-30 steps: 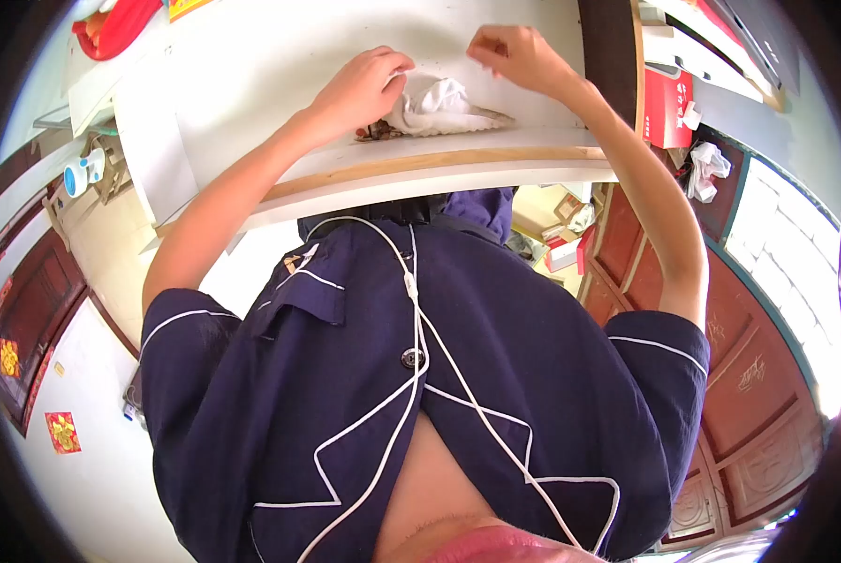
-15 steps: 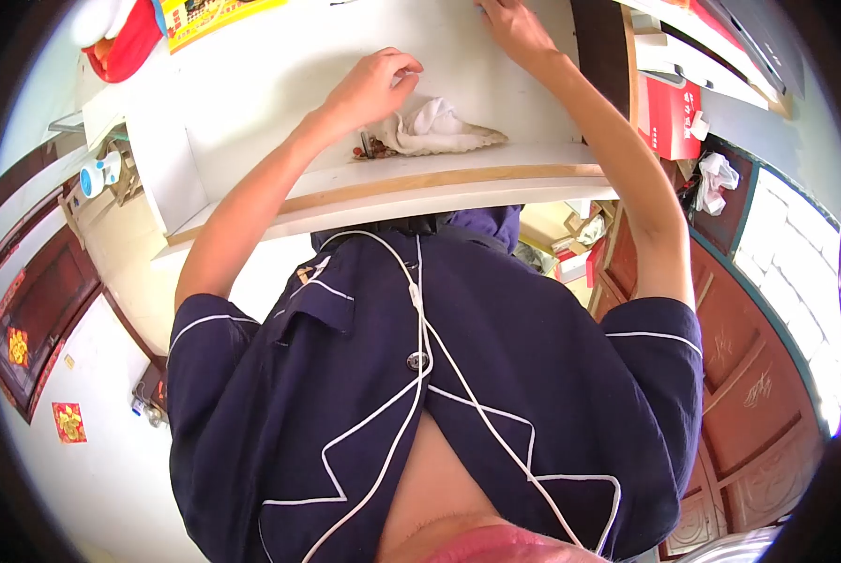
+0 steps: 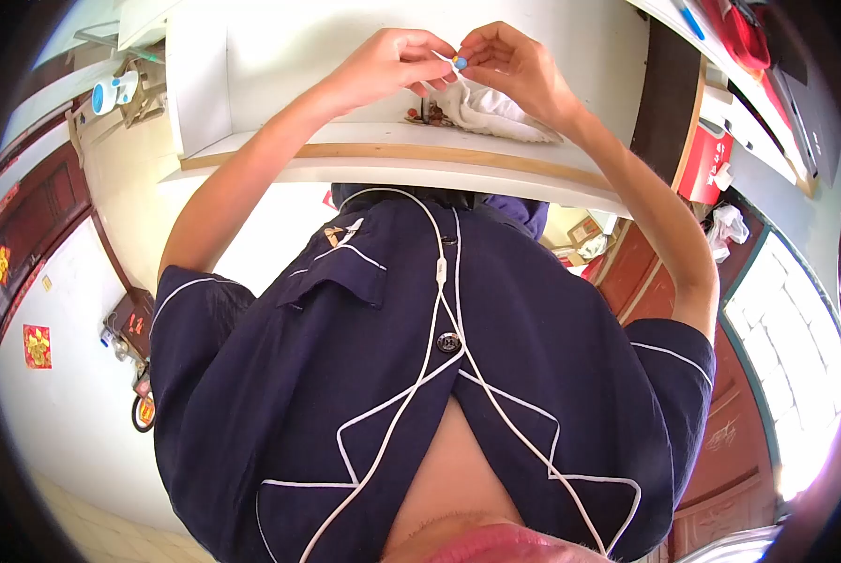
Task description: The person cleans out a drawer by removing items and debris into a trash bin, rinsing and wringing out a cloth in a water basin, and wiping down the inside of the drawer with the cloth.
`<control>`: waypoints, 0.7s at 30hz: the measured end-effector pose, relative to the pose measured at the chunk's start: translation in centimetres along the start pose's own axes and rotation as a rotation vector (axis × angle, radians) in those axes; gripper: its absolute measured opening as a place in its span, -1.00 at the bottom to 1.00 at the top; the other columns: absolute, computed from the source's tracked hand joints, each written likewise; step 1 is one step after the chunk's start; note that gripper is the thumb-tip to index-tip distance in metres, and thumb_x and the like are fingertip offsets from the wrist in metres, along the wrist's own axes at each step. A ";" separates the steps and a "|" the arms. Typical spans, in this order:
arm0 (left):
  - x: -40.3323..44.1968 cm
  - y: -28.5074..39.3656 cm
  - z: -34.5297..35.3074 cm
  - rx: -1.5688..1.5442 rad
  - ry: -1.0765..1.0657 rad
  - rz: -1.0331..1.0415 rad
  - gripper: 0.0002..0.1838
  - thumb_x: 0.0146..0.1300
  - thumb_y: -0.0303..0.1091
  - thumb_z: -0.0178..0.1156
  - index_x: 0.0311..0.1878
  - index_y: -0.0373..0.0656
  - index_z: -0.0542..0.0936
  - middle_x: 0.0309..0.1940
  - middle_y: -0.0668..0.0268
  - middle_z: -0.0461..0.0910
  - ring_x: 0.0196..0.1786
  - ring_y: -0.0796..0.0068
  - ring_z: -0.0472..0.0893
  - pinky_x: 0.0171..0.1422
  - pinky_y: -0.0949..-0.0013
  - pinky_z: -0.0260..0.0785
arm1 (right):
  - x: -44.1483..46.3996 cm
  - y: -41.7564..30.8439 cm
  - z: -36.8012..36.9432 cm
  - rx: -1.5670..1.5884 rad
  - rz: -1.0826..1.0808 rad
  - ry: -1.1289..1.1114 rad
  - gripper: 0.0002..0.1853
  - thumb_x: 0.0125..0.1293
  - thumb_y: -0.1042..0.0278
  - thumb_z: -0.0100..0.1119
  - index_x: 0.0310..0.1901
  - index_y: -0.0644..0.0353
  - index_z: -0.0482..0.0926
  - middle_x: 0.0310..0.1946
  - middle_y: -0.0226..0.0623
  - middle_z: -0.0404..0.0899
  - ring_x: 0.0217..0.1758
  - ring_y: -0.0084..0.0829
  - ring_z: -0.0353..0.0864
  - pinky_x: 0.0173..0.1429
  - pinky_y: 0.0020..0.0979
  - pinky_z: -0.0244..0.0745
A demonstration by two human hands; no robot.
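My left hand (image 3: 387, 68) and my right hand (image 3: 522, 73) meet above an open white drawer (image 3: 280, 75). Between their pinched fingertips is a small blue thing (image 3: 461, 63) with a touch of yellow and a thin white part on its left side. It is too small for me to tell its kind. Below my hands a crumpled white cloth (image 3: 505, 113) lies in the drawer against the near wall. Beside the cloth sit some small reddish-brown bits (image 3: 420, 114), partly hidden by my left fingers.
The drawer's wooden front edge (image 3: 345, 150) runs between my body and its inside. To the right, a dark side panel (image 3: 662, 103) stands near a red box (image 3: 706, 164). A white cable (image 3: 441, 272) hangs down my dark shirt.
My right hand has come back from the top edge with the small blue thing, and my left hand has moved up to meet it. The view has shifted, so the colourful sheet is gone.
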State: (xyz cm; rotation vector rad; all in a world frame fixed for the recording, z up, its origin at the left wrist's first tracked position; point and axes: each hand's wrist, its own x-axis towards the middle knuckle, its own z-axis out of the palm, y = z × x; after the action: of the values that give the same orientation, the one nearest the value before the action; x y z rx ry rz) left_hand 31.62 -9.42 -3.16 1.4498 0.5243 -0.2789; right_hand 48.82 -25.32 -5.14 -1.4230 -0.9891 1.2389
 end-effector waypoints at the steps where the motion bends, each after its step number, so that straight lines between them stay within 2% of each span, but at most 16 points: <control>1: 0.0 -0.1 -0.1 -0.003 0.007 0.001 -0.68 0.48 -0.27 0.15 0.14 -0.26 0.60 -0.13 0.25 0.73 -0.07 0.49 0.68 0.01 0.40 0.54 | 0.2 0.0 0.4 -0.015 0.001 -0.007 -0.72 0.33 0.51 0.30 0.04 0.34 0.52 -0.10 -0.23 0.65 0.02 -0.44 0.68 0.23 -0.41 0.60; 3: 0.0 -0.4 -0.1 0.199 0.038 0.051 -0.73 0.44 -0.26 0.22 0.04 -0.26 0.61 -0.22 0.27 0.73 -0.21 0.52 0.68 -0.10 0.42 0.54 | 0.4 0.2 1.1 -0.032 0.003 -0.018 -0.71 0.32 0.51 0.32 0.02 0.34 0.53 -0.11 -0.23 0.66 0.01 -0.45 0.69 0.20 -0.41 0.61; 4: 0.1 -1.0 0.0 0.167 0.083 0.092 -0.77 0.42 -0.27 0.25 -0.07 -0.27 0.61 -0.30 0.28 0.72 -0.28 0.54 0.67 -0.16 0.45 0.52 | 0.5 0.3 1.5 -0.082 -0.015 -0.006 -0.71 0.30 0.50 0.34 0.01 0.34 0.53 -0.14 -0.24 0.66 -0.02 -0.45 0.70 0.17 -0.41 0.63; 8: -0.3 -1.0 -0.4 0.177 0.068 0.095 -0.78 0.42 -0.27 0.25 -0.12 -0.27 0.61 -0.31 0.27 0.72 -0.29 0.55 0.66 -0.18 0.47 0.51 | 0.4 -0.2 2.2 -0.246 -0.056 0.040 -0.69 0.26 0.49 0.38 -0.01 0.35 0.55 -0.19 -0.23 0.68 -0.08 -0.46 0.71 0.12 -0.42 0.65; 12: 0.0 -1.7 -0.4 0.159 0.004 0.067 -0.80 0.42 -0.28 0.25 -0.17 -0.26 0.61 -0.35 0.29 0.71 -0.31 0.59 0.65 -0.22 0.48 0.49 | -0.3 -0.4 2.0 -0.189 -0.033 -0.013 -0.63 0.23 0.40 0.43 0.02 0.33 0.56 -0.20 -0.21 0.69 -0.15 -0.44 0.71 0.05 -0.42 0.66; 14: 0.5 -2.3 -0.9 0.131 -0.017 0.064 -0.80 0.41 -0.28 0.25 -0.18 -0.25 0.62 -0.36 0.31 0.71 -0.31 0.60 0.65 -0.24 0.48 0.48 | -0.6 -0.3 1.5 -0.481 0.027 -0.073 -0.60 0.20 0.30 0.45 0.04 0.23 0.60 -0.16 -0.18 0.63 -0.07 -0.32 0.66 0.08 -0.31 0.62; 15: 0.6 -2.5 -1.1 0.169 -0.034 0.050 -0.79 0.41 -0.26 0.26 -0.18 -0.24 0.62 -0.37 0.32 0.70 -0.32 0.61 0.65 -0.26 0.49 0.46 | -1.1 0.0 1.2 -0.481 0.034 -0.073 -0.60 0.20 0.30 0.45 0.04 0.23 0.60 -0.16 -0.18 0.63 -0.07 -0.32 0.66 0.08 -0.31 0.62; 17: 0.7 -3.0 -1.6 0.206 -0.053 0.038 -0.79 0.40 -0.25 0.27 -0.19 -0.23 0.63 -0.38 0.34 0.70 -0.32 0.62 0.65 -0.28 0.51 0.45 | -2.4 1.0 0.5 -0.829 -0.064 -0.192 -0.61 0.21 0.20 0.43 0.03 0.12 0.63 -0.11 -0.17 0.54 0.07 -0.18 0.55 0.15 -0.19 0.54; 18: 0.8 -3.3 -1.7 0.219 -0.039 0.031 -0.77 0.38 -0.23 0.28 -0.20 -0.23 0.64 -0.39 0.34 0.71 -0.33 0.62 0.66 -0.29 0.50 0.45 | -2.6 1.4 0.3 -0.846 0.007 -0.298 -0.66 0.25 0.19 0.38 0.01 0.09 0.63 -0.06 -0.19 0.46 0.19 -0.10 0.42 0.23 -0.15 0.48; 19: 0.9 -3.6 -1.9 0.232 -0.025 0.025 -0.76 0.36 -0.21 0.29 -0.22 -0.23 0.65 -0.40 0.33 0.72 -0.34 0.61 0.67 -0.30 0.49 0.45 | -2.9 1.7 0.0 -0.849 0.012 -0.296 -0.66 0.25 0.19 0.38 0.01 0.09 0.63 -0.06 -0.19 0.46 0.19 -0.10 0.42 0.23 -0.15 0.48; 21: 0.9 -3.5 -2.1 0.232 -0.044 0.039 -0.76 0.36 -0.21 0.29 -0.21 -0.23 0.65 -0.41 0.35 0.72 -0.32 0.61 0.68 -0.30 0.49 0.44 | -3.1 1.3 -0.3 -0.798 -0.114 -0.319 -0.73 0.35 0.25 0.29 0.02 0.13 0.60 -0.07 -0.21 0.51 0.03 -0.23 0.51 0.18 -0.27 0.46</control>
State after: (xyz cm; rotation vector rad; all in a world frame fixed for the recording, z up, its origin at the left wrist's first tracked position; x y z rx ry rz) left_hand 30.29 -7.69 -6.71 1.6732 0.4383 -0.3487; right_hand 48.68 -28.63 -5.84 -1.7432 -1.9017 1.0404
